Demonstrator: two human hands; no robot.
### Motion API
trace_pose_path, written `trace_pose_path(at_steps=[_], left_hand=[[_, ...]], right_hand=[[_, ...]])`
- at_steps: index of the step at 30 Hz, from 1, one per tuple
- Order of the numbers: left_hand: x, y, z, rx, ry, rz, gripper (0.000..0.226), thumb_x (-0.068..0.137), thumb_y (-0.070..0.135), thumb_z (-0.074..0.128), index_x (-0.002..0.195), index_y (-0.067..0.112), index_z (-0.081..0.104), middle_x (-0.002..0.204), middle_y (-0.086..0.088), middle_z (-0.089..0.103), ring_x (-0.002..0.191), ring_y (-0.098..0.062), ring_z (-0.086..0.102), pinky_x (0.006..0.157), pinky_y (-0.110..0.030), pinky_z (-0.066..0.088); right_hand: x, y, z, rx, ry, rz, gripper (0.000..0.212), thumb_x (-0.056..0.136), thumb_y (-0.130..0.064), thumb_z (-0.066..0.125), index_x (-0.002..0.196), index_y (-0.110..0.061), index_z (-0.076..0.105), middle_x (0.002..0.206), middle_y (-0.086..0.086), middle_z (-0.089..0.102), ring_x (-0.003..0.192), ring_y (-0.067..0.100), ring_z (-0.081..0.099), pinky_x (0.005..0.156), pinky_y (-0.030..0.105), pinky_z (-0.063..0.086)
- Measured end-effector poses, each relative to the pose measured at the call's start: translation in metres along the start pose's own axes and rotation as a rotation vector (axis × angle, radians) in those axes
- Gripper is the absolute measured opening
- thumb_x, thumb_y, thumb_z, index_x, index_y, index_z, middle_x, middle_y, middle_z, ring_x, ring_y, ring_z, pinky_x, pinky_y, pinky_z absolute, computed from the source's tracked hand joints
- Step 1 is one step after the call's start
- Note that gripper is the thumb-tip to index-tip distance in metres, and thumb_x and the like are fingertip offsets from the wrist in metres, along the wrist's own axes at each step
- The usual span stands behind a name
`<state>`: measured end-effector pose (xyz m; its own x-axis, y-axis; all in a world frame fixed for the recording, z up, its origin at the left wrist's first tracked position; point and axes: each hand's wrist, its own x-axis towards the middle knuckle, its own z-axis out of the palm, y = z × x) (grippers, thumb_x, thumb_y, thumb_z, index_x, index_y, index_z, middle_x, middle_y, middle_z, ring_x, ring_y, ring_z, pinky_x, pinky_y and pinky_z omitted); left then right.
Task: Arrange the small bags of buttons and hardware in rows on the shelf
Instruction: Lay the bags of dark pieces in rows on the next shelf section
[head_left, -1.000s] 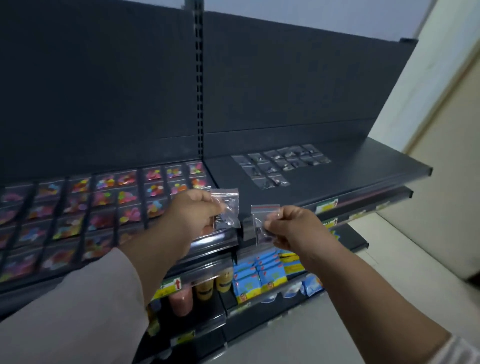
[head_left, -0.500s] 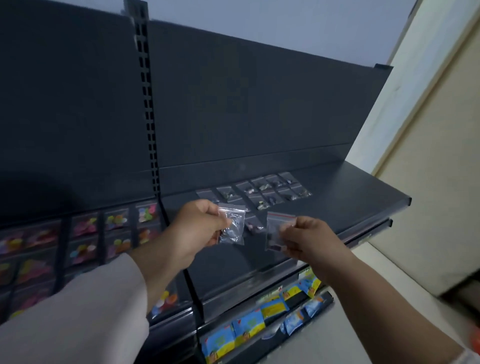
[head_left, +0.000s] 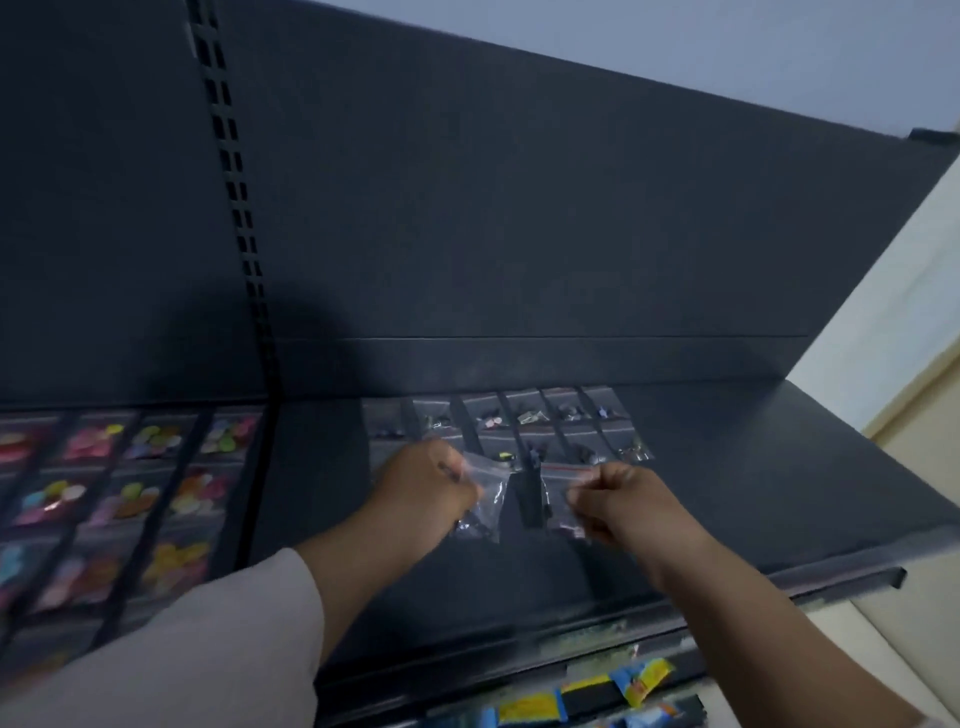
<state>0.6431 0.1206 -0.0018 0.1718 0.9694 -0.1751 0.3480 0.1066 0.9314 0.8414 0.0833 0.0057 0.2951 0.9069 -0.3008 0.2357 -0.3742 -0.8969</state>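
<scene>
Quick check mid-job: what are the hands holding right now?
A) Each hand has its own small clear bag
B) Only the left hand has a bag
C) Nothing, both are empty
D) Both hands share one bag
A: the left hand pinches one clear bag and the right hand pinches a second bag, with a gap between the two bags, in front of the rows already on the shelf.

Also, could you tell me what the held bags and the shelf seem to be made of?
Left bag: thin clear plastic film, glossy, crinkled, see-through. Right bag: the same, with a red zip strip. Shelf: probably painted metal, matte dark grey, flat and rigid-looking.
</scene>
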Motion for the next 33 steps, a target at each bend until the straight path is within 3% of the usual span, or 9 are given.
trace_pose_path(at_steps=[3, 7, 12, 15, 17, 19, 23, 29, 33], left_hand=[[0.011, 0.001, 0.034, 0.066, 0.100, -0.009, 0.020, 0.075, 0.007, 0.071, 0.069, 0.019, 0.056, 0.061, 0.000, 0.058, 0.054, -0.016, 0.053, 0.059, -0.030, 0.045], [0.016, 0.002, 0.065, 0.207, 0.159, -0.030, 0.019, 0.074, 0.013, 0.068, 0.073, 0.024, 0.053, 0.068, 0.004, 0.061, 0.068, -0.020, 0.063, 0.069, -0.034, 0.052], [0.010, 0.007, 0.085, 0.423, 0.158, -0.018, 0.023, 0.086, 0.018, 0.059, 0.107, 0.025, 0.051, 0.085, 0.004, 0.062, 0.078, -0.010, 0.057, 0.062, -0.023, 0.045], [0.003, 0.010, 0.090, 0.711, 0.230, 0.057, 0.040, 0.088, 0.024, 0.058, 0.124, 0.023, 0.042, 0.110, 0.001, 0.058, 0.097, -0.017, 0.056, 0.076, -0.029, 0.048], [-0.002, 0.008, 0.090, 0.840, 0.298, 0.129, 0.046, 0.088, 0.025, 0.056, 0.130, 0.021, 0.038, 0.122, -0.001, 0.049, 0.109, -0.021, 0.050, 0.085, -0.030, 0.046], [-0.006, 0.003, 0.090, 0.903, 0.328, 0.255, 0.040, 0.087, 0.020, 0.057, 0.125, 0.017, 0.047, 0.118, -0.002, 0.050, 0.109, -0.023, 0.049, 0.086, -0.032, 0.046], [-0.006, -0.015, 0.090, 1.037, 0.172, 0.419, 0.025, 0.064, -0.001, 0.063, 0.081, 0.017, 0.065, 0.084, 0.000, 0.064, 0.078, -0.023, 0.060, 0.066, -0.033, 0.053], [0.001, -0.029, 0.095, 1.142, 0.034, 0.433, 0.043, 0.043, 0.011, 0.083, 0.082, 0.025, 0.071, 0.081, 0.008, 0.067, 0.067, -0.013, 0.063, 0.061, -0.020, 0.053], [0.003, -0.032, 0.098, 1.110, 0.072, 0.435, 0.037, 0.054, 0.007, 0.077, 0.087, 0.022, 0.069, 0.085, 0.003, 0.066, 0.073, -0.019, 0.064, 0.066, -0.028, 0.056]], right_hand=[[0.025, 0.010, -0.018, -0.058, -0.080, 0.003, 0.014, 0.086, 0.001, 0.058, 0.076, -0.009, 0.056, 0.066, 0.008, 0.055, 0.055, 0.015, 0.047, 0.052, 0.023, 0.040], [0.046, 0.018, -0.032, -0.085, -0.187, 0.022, 0.015, 0.087, 0.001, 0.056, 0.079, -0.011, 0.056, 0.066, 0.003, 0.058, 0.049, 0.011, 0.048, 0.043, 0.017, 0.040], [0.058, 0.029, -0.039, -0.243, -0.214, -0.080, 0.010, 0.085, -0.001, 0.058, 0.094, -0.007, 0.060, 0.062, -0.004, 0.059, 0.052, 0.009, 0.051, 0.050, 0.016, 0.042], [0.058, 0.029, -0.048, -0.715, -0.113, -0.370, 0.033, 0.085, -0.017, 0.061, 0.118, -0.020, 0.056, 0.097, -0.003, 0.063, 0.088, 0.017, 0.061, 0.072, 0.022, 0.043], [0.053, 0.029, -0.054, -0.852, -0.035, -0.535, 0.043, 0.086, -0.021, 0.059, 0.128, -0.023, 0.051, 0.121, -0.001, 0.057, 0.109, 0.021, 0.056, 0.084, 0.026, 0.042], [0.052, 0.033, -0.059, -0.823, -0.019, -0.685, 0.038, 0.086, -0.018, 0.060, 0.124, -0.021, 0.056, 0.123, 0.000, 0.057, 0.111, 0.022, 0.055, 0.086, 0.027, 0.043], [0.057, 0.055, -0.064, -0.838, -0.207, -0.836, 0.016, 0.086, -0.021, 0.059, 0.100, -0.016, 0.066, 0.106, -0.001, 0.064, 0.102, 0.021, 0.056, 0.082, 0.030, 0.047], [0.064, 0.069, -0.056, -0.841, -0.168, -1.009, 0.013, 0.077, -0.024, 0.063, 0.085, -0.023, 0.073, 0.089, -0.007, 0.070, 0.079, 0.019, 0.066, 0.068, 0.025, 0.054], [0.074, 0.074, -0.052, -0.848, -0.166, -1.039, 0.017, 0.081, -0.031, 0.057, 0.089, -0.027, 0.072, 0.092, -0.012, 0.069, 0.079, 0.018, 0.065, 0.072, 0.024, 0.053]])
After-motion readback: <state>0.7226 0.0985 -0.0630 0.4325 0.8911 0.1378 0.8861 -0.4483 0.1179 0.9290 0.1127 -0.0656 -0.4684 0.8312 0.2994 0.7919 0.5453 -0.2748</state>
